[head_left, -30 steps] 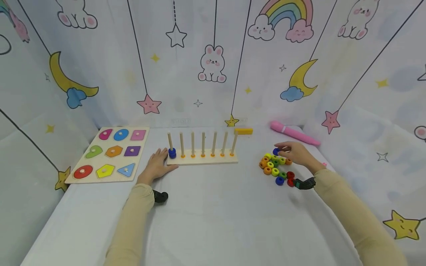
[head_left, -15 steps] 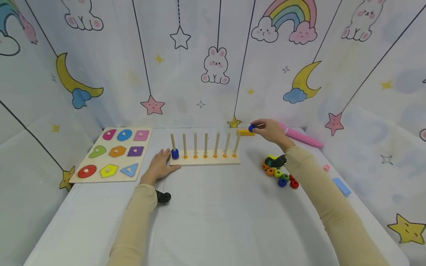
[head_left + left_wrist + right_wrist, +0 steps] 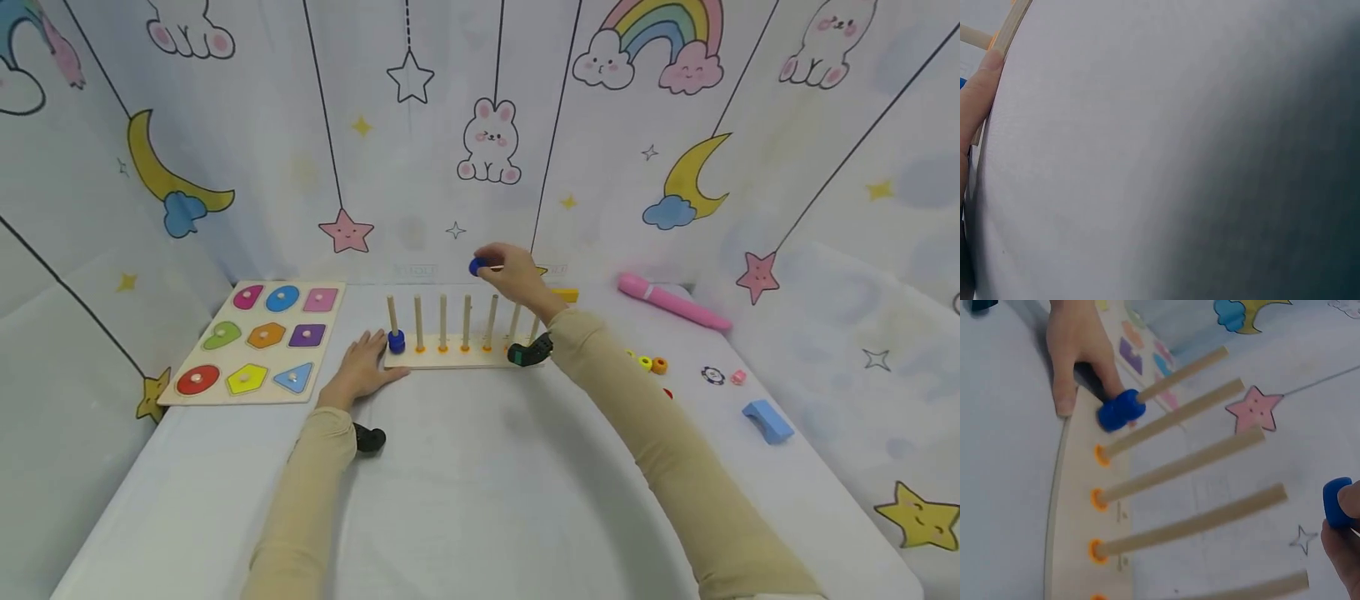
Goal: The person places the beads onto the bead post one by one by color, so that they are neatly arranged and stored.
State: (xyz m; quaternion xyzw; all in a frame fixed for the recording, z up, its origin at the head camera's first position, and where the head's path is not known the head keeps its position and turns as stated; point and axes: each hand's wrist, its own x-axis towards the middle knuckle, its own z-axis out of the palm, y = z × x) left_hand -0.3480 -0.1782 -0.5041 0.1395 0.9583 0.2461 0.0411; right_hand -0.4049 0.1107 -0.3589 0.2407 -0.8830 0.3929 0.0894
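In the head view a wooden peg board has a row of upright pegs, with two blue beads stacked on its leftmost peg. My left hand holds the board's left end, thumb along the front edge and fingers on the far side. Raised above and behind the middle pegs, my right hand pinches another blue bead between thumb and fingertips. The other pegs carry no beads; their bases have orange rings. My right wrist hides part of the rightmost pegs.
Loose beads lie to the right, partly behind my right sleeve. A pink pen-shaped thing, a yellow block, a blue arch block, a pink die and a round chip lie around. A shape puzzle lies left.
My right hand has lifted a blue bead from the loose pile and carried it left, to above the middle pegs. My left hand has stayed at the board's end.
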